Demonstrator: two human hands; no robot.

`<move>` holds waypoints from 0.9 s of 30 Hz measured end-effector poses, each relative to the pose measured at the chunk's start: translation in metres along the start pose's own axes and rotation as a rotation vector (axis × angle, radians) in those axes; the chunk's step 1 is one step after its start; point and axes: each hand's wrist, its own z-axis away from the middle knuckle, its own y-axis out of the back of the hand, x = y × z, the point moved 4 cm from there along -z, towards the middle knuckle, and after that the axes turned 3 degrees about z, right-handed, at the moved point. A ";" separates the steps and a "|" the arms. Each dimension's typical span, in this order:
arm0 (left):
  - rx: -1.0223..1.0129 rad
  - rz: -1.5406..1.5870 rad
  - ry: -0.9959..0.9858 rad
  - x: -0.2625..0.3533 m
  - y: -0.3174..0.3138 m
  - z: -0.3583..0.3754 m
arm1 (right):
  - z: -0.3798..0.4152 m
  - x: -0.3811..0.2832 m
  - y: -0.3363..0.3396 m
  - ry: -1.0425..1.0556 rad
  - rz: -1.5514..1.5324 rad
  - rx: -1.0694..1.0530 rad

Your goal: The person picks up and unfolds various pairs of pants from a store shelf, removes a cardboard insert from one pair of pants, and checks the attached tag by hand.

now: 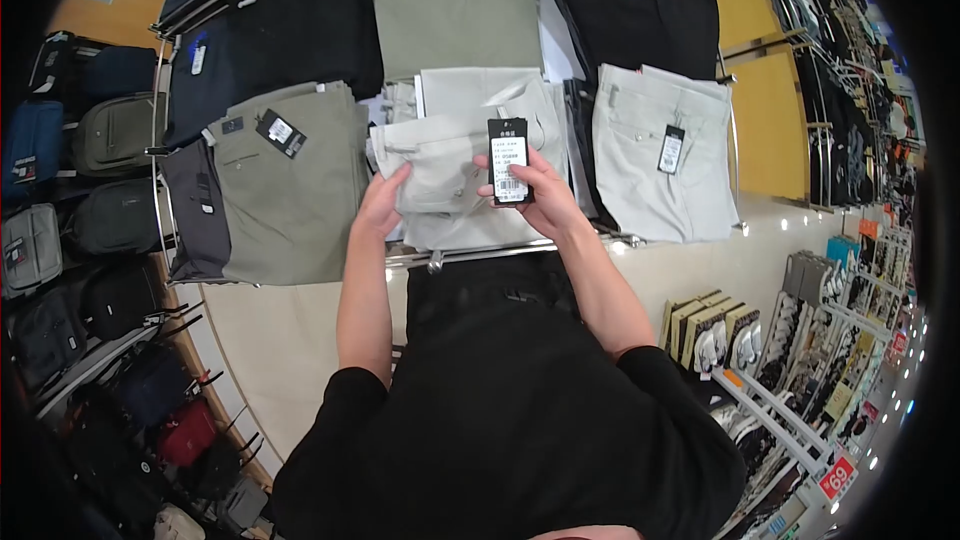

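My right hand (540, 195) pinches a black hang tag (509, 162) with a white barcode label, thumb on its front. Folded light-grey trousers (440, 162) lie under the tag on the middle stack. At their left edge, my left hand (380, 202) grips the folded cloth, its fingers partly hidden behind the fabric. More pale trousers (470, 230) show beneath this pair.
Olive trousers (290, 190) lie to the left, light-grey trousers (665, 155) to the right. Behind are black trousers (640, 10) and sage trousers (455, 15). A metal rail (470, 255) edges the display. Backpacks (115, 220) hang at far left; boxed slippers (715, 330) stand at right.
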 end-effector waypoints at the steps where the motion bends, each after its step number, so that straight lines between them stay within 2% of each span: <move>1: -0.010 -0.007 -0.005 0.000 0.003 0.002 | 0.009 0.000 -0.003 0.042 -0.070 -0.035; 4: -0.044 -0.034 0.015 0.003 0.007 0.004 | 0.032 -0.001 -0.014 0.095 -0.232 -0.100; 7: -0.132 -0.055 -0.044 0.015 0.000 0.006 | 0.045 -0.001 -0.026 0.105 -0.361 -0.235; 10: -0.109 -0.040 -0.120 0.023 -0.007 0.010 | 0.057 -0.006 -0.038 0.142 -0.417 -0.286; 14: -0.087 -0.043 -0.143 0.030 -0.019 0.022 | 0.064 -0.009 -0.043 0.099 -0.315 -0.341; 18: -0.027 -0.042 -0.204 0.024 -0.016 0.032 | 0.069 -0.010 -0.041 0.083 -0.321 -0.394; 19: -0.006 -0.038 -0.192 0.021 -0.014 0.035 | 0.067 -0.007 -0.036 0.091 -0.331 -0.459; 27: 0.024 -0.028 -0.189 0.007 -0.017 0.056 | 0.077 -0.005 -0.030 0.021 -0.356 -0.574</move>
